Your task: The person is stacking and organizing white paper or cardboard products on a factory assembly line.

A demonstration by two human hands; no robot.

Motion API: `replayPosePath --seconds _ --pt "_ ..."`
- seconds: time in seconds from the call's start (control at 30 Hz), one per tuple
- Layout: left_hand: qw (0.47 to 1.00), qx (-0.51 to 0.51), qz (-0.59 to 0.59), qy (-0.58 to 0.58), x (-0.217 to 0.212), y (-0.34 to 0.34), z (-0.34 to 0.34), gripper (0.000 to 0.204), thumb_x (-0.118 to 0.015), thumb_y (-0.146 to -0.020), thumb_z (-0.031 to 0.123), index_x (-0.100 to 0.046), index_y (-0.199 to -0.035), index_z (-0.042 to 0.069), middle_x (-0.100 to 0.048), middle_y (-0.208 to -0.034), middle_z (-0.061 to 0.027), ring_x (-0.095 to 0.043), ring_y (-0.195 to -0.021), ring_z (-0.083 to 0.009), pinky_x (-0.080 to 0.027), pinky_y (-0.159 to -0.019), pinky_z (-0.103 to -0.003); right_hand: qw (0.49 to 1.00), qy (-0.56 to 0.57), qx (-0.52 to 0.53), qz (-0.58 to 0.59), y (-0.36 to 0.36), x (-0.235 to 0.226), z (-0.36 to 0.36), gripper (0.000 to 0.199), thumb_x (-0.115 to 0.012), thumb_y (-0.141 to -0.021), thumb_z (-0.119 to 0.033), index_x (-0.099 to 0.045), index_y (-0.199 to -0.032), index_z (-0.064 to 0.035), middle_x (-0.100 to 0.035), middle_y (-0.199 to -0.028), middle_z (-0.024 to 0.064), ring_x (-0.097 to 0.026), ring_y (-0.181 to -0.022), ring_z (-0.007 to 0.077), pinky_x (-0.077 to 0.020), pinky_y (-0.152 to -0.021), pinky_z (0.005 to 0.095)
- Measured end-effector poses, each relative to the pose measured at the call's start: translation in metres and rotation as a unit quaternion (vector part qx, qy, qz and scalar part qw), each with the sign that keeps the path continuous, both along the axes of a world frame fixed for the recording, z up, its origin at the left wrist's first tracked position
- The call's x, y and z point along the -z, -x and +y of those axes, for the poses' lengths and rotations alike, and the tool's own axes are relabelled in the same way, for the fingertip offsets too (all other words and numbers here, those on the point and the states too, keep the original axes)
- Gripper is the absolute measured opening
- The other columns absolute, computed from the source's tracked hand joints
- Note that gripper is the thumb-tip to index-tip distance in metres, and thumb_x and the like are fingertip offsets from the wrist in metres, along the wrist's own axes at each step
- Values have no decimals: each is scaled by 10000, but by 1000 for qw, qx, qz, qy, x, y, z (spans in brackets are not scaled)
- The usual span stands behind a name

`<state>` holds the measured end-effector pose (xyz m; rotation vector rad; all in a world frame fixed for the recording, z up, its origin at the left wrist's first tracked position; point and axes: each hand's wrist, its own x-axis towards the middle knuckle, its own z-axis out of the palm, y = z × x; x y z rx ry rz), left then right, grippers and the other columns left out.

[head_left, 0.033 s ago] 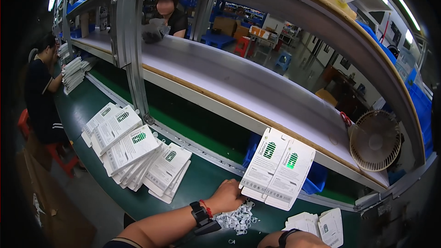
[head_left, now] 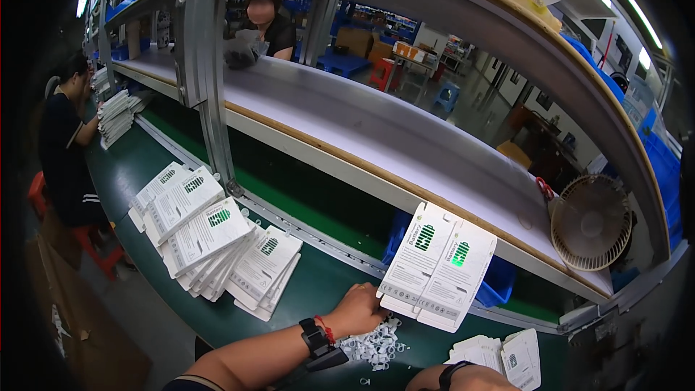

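My left hand (head_left: 360, 309) has its fingers curled down beside the lower left corner of two flat white cartons (head_left: 438, 268) with green print, lying side by side. Its fingertips are partly hidden, so what they pinch does not show. A heap of small white plastic rings (head_left: 376, 344) spreads on the green table just below that hand. At the lower edge my right hand (head_left: 478, 378) is mostly cut off, and its fingers are out of sight. Close above it lie more white cartons (head_left: 523, 359).
A fanned stack of white cartons (head_left: 210, 235) covers the table's left part. Beyond the table runs a long shelf (head_left: 362, 127) on metal posts (head_left: 210, 80). A fan (head_left: 591, 223) stands at its right end, with a blue bin (head_left: 498, 280) below. Two people are nearby.
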<state>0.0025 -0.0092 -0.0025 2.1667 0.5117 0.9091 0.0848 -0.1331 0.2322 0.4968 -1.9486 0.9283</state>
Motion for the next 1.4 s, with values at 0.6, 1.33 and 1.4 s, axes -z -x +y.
replayPosePath --seconds 0.6,1.33,1.4 --pt "999 -16 50 -10 -7 6 -3 236 -571 -773 151 -608 -1000 97 -593 -855 -118 -514 -848 -311 -374 -798 -423 1000 8 13 -26 1 1 2 211 -439 -804 5 -486 -598 -11 -456 -600 118 -466 -482 245 -422 -494 390" --pt "999 0 50 -20 -6 -2 -3 264 -579 -759 162 -600 -1013 93 -586 -925 -158 -514 -895 -337 -373 -795 -423 991 12 96 -96 15 -9 0 288 -483 -825 -49 -456 -542 -1 -465 -566 119 -447 -428 227 -356 -404 330" --pt "999 -21 21 -20 -6 -2 -4 209 -573 -739 134 -628 -934 85 -597 -858 -114 -524 -854 -297 -373 -769 -396 986 10 123 -116 26 -7 1 297 -502 -832 -77 -480 -553 24 -492 -569 126 -469 -429 230 -364 -404 322"
